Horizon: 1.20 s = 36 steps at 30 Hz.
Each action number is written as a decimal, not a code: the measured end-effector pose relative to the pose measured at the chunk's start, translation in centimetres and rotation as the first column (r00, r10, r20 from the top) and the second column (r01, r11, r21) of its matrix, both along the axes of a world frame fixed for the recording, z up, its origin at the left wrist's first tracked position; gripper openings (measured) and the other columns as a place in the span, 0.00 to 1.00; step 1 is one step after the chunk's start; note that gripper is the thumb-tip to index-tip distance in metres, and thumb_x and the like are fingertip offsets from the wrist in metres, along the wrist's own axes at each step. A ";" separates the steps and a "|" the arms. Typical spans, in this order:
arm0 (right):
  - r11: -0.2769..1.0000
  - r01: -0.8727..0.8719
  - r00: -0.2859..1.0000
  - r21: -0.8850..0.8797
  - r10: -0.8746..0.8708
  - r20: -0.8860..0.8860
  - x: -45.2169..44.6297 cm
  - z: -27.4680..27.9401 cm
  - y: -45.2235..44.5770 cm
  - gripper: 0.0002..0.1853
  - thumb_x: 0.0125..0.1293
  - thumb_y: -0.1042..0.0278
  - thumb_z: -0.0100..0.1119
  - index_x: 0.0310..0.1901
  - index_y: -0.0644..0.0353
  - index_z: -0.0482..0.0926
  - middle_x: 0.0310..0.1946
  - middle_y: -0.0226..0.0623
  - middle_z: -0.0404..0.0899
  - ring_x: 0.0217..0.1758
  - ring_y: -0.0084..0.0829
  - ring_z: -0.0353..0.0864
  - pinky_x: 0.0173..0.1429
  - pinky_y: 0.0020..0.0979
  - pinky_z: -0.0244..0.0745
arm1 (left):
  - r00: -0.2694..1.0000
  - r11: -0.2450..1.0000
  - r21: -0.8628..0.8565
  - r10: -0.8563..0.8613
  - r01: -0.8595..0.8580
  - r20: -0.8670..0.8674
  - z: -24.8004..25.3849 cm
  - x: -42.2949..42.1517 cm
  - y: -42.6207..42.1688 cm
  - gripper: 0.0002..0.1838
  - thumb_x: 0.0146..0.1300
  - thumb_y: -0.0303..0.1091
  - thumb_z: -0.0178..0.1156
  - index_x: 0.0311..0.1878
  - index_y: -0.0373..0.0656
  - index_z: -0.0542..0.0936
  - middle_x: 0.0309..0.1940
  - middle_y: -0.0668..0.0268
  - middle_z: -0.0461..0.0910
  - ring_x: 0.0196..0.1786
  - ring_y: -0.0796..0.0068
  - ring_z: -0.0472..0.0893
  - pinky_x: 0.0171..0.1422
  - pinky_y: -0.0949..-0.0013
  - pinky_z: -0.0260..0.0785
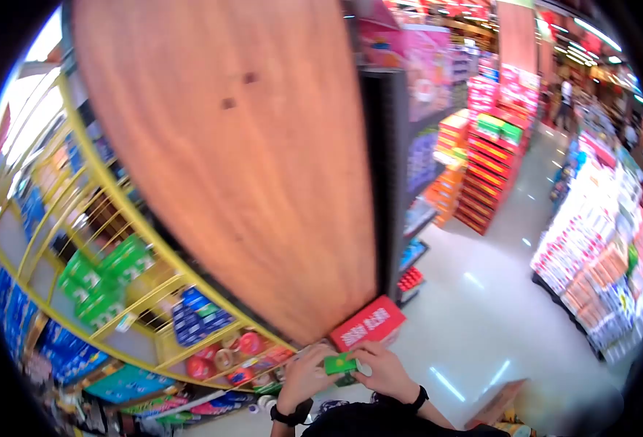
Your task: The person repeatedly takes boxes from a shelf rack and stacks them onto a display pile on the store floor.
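Observation:
Low in the head view, a small green packet [339, 364] with a yellowish mark is between my two hands. My left hand [305, 377] has its fingers closed around the packet's left end. From the other side my right hand [388, 373] grips the right end, where a small whitish round part shows by the thumb. The packet's exact kind is too blurred to tell. Just beyond my fingers sits a red box [368, 325] with white lettering, at the foot of a wood-grain panel [248, 182].
A yellow wire rack [183, 288] on the left holds green packs [106, 280], blue packs [197, 317] and red round tubs. Stacked red cartons [485, 175] stand ahead on the right, beside a shiny tiled aisle [467, 291]. Heaped goods [583, 240] line the far right. A distant person [565, 102] stands up the aisle.

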State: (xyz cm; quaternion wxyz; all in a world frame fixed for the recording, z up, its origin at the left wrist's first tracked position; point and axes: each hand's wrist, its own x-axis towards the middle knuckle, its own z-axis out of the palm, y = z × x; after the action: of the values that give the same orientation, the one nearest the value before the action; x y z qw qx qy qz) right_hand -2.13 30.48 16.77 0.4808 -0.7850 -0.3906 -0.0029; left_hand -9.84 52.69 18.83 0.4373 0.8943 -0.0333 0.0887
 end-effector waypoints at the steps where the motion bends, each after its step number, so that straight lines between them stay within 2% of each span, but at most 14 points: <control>1: 0.999 0.026 0.998 -0.020 -0.027 -0.052 0.1 -0.5 -2.7 0.21 0.58 0.71 0.79 0.54 0.53 0.86 0.55 0.35 0.85 0.57 0.45 0.87 0.63 0.43 0.84 | 0.998 0.995 0.079 -0.065 0.066 -0.013 -0.4 1.4 -2.2 0.24 0.56 0.36 0.85 0.55 0.44 0.88 0.53 0.61 0.89 0.58 0.58 0.89 0.67 0.59 0.81; 4: 0.976 0.140 0.990 -0.168 -0.137 0.034 1.3 -0.8 -9.3 0.26 0.61 0.74 0.70 0.63 0.55 0.83 0.56 0.42 0.84 0.60 0.50 0.86 0.61 0.47 0.84 | 0.967 0.933 0.254 -0.240 0.253 -0.083 -2.1 5.4 -8.1 0.29 0.59 0.45 0.83 0.61 0.47 0.85 0.54 0.61 0.87 0.57 0.53 0.88 0.62 0.53 0.80; 5: 0.955 0.213 0.970 -0.208 -0.181 0.164 1.8 -0.5 -11.2 0.21 0.61 0.74 0.71 0.57 0.54 0.83 0.56 0.39 0.84 0.58 0.48 0.87 0.61 0.45 0.84 | 0.949 0.901 0.304 -0.274 0.311 -0.159 -1.5 7.1 -10.1 0.30 0.60 0.47 0.82 0.63 0.47 0.83 0.54 0.60 0.86 0.57 0.53 0.88 0.60 0.53 0.81; 7: 0.908 0.326 0.941 -0.263 -0.287 0.179 2.2 1.1 -14.6 0.21 0.60 0.77 0.69 0.56 0.54 0.83 0.56 0.39 0.83 0.57 0.48 0.86 0.60 0.46 0.84 | 0.897 0.863 0.263 -0.442 0.431 -0.018 -2.0 10.8 -13.8 0.31 0.63 0.50 0.80 0.65 0.49 0.82 0.55 0.61 0.85 0.54 0.49 0.89 0.51 0.51 0.82; 12: 0.756 0.612 0.787 -0.233 -0.612 0.081 2.8 -0.1 -22.1 0.20 0.61 0.76 0.73 0.56 0.57 0.83 0.55 0.40 0.84 0.56 0.48 0.86 0.57 0.45 0.84 | 0.625 0.585 0.266 -0.774 0.766 -0.099 -2.3 19.8 -22.9 0.27 0.69 0.49 0.75 0.64 0.46 0.82 0.56 0.59 0.83 0.54 0.50 0.88 0.54 0.52 0.82; 15: 0.648 0.692 0.682 -0.318 -0.731 -0.004 3.1 -0.9 -25.5 0.21 0.59 0.78 0.70 0.56 0.57 0.82 0.52 0.44 0.84 0.54 0.53 0.86 0.54 0.51 0.82 | 0.458 0.408 0.261 -0.871 0.875 -0.174 -3.3 23.3 -28.5 0.25 0.71 0.47 0.73 0.62 0.42 0.80 0.56 0.55 0.82 0.53 0.48 0.87 0.56 0.50 0.81; 18: 0.631 0.669 0.687 -0.392 -0.727 0.002 5.4 -2.8 -29.3 0.20 0.58 0.78 0.67 0.54 0.58 0.80 0.47 0.44 0.80 0.50 0.55 0.84 0.51 0.53 0.80 | 0.324 0.267 0.242 -0.915 0.933 -0.238 -6.4 26.3 -33.6 0.23 0.72 0.46 0.71 0.59 0.40 0.78 0.55 0.55 0.82 0.53 0.45 0.87 0.54 0.46 0.82; 22: 0.630 0.618 0.701 -0.470 -0.712 -0.033 11.4 -4.0 -34.6 0.21 0.56 0.80 0.65 0.53 0.60 0.78 0.44 0.45 0.78 0.49 0.55 0.82 0.50 0.55 0.78 | 0.246 0.218 0.188 -0.959 0.958 -0.140 -9.6 33.3 -39.2 0.21 0.71 0.45 0.71 0.56 0.41 0.79 0.51 0.56 0.84 0.53 0.44 0.87 0.53 0.47 0.82; 23: 0.605 0.597 0.698 -0.527 -0.716 -0.031 13.3 -3.4 -35.8 0.24 0.59 0.70 0.77 0.56 0.59 0.79 0.47 0.43 0.80 0.51 0.53 0.83 0.52 0.49 0.81 | 0.244 0.216 0.186 -0.959 0.959 -0.146 -9.7 34.9 -40.1 0.21 0.70 0.44 0.71 0.56 0.41 0.79 0.51 0.57 0.84 0.53 0.45 0.87 0.53 0.48 0.82; 25: 0.610 0.624 0.680 -0.487 -0.732 -0.046 17.3 -1.0 -37.1 0.21 0.59 0.76 0.70 0.56 0.59 0.78 0.46 0.44 0.78 0.50 0.53 0.83 0.50 0.50 0.80 | 0.257 0.223 0.211 -0.955 0.952 -0.148 -6.9 39.5 -42.2 0.20 0.70 0.43 0.71 0.56 0.41 0.79 0.50 0.57 0.83 0.52 0.46 0.87 0.53 0.48 0.81; 29: 0.608 0.656 0.696 -0.448 -0.716 0.047 25.2 -0.9 -39.6 0.23 0.61 0.76 0.69 0.58 0.60 0.78 0.47 0.44 0.77 0.47 0.54 0.83 0.48 0.50 0.80 | 0.333 0.317 0.181 -0.941 0.931 -0.066 -5.8 47.2 -44.4 0.21 0.69 0.43 0.72 0.57 0.42 0.80 0.50 0.59 0.82 0.54 0.50 0.86 0.54 0.51 0.81; 33: 0.652 0.643 0.727 -0.402 -0.685 0.049 31.9 -1.3 -41.2 0.23 0.61 0.77 0.66 0.59 0.60 0.78 0.48 0.44 0.77 0.45 0.54 0.84 0.48 0.51 0.80 | 0.406 0.352 0.275 -0.898 0.895 -0.170 -5.0 52.8 -45.3 0.21 0.70 0.43 0.71 0.60 0.42 0.80 0.51 0.59 0.82 0.57 0.51 0.85 0.57 0.52 0.80; 34: 0.667 0.630 0.737 -0.397 -0.675 0.033 33.5 -1.4 -41.5 0.23 0.61 0.77 0.66 0.59 0.60 0.78 0.48 0.45 0.77 0.45 0.54 0.84 0.48 0.51 0.81 | 0.439 0.404 0.237 -0.891 0.883 -0.115 -6.1 53.9 -45.4 0.20 0.68 0.42 0.73 0.55 0.43 0.80 0.49 0.58 0.82 0.54 0.49 0.85 0.54 0.49 0.80; 36: 0.708 0.587 0.770 -0.393 -0.638 0.002 36.3 -2.4 -42.3 0.22 0.61 0.77 0.66 0.59 0.59 0.78 0.48 0.45 0.77 0.45 0.54 0.84 0.48 0.51 0.81 | 0.440 0.402 0.215 -0.882 0.890 -0.169 -6.9 56.5 -45.5 0.21 0.68 0.43 0.73 0.58 0.43 0.80 0.51 0.58 0.82 0.56 0.48 0.85 0.56 0.49 0.81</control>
State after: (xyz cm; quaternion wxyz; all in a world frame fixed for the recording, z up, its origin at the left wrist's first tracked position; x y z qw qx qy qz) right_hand 34.22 -11.82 14.38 0.3200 -0.9444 -0.0672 -0.0357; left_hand 46.67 7.18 11.96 0.2906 0.7925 -0.5071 -0.1743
